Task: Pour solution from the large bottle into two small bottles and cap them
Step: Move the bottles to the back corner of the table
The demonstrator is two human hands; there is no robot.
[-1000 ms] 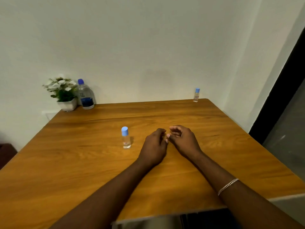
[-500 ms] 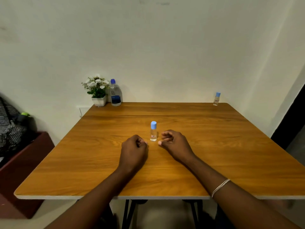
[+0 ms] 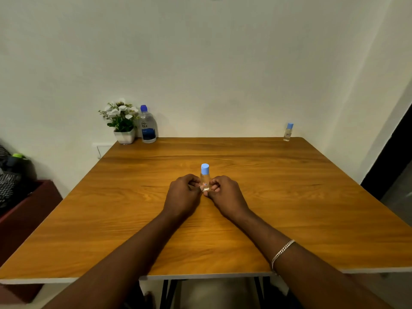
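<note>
A small clear bottle (image 3: 204,172) with a light blue cap stands upright at the middle of the wooden table (image 3: 301,197). My left hand (image 3: 181,197) and my right hand (image 3: 227,197) rest on the table on either side of it, fingers curled, and their fingertips pinch its lower part. The large bottle (image 3: 147,126), clear with a blue cap and a dark blue label, stands at the far left corner against the wall. A second small capped bottle (image 3: 288,132) stands at the far right corner.
A white pot of white flowers (image 3: 121,121) sits just left of the large bottle. A dark red bench (image 3: 26,210) with clothes on it stands left of the table. The wall runs along the table's far edge.
The view has pulled back and settled. Both hands have closed in from either side until their fingertips are on the middle small bottle.
</note>
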